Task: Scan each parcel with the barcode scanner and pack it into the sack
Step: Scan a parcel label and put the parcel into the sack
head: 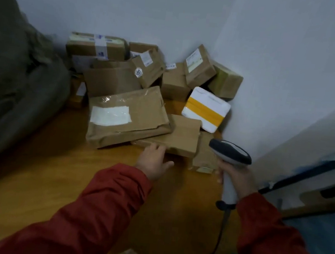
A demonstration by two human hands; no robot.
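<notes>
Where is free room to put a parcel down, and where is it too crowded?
Bare wooden surface lies left of the left hand, between the grey sack and the large flat parcel. The wall corner is crowded with stacked parcels down to the scanner.

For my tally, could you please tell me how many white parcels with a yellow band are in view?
1: the white parcel lies at the right edge of the brown boxes, beside the wall; others may be hidden beneath them.

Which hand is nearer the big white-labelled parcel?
Left. The left hand is just in front of the labelled parcel; the right hand grips the barcode scanner, farther off to its right.
</notes>
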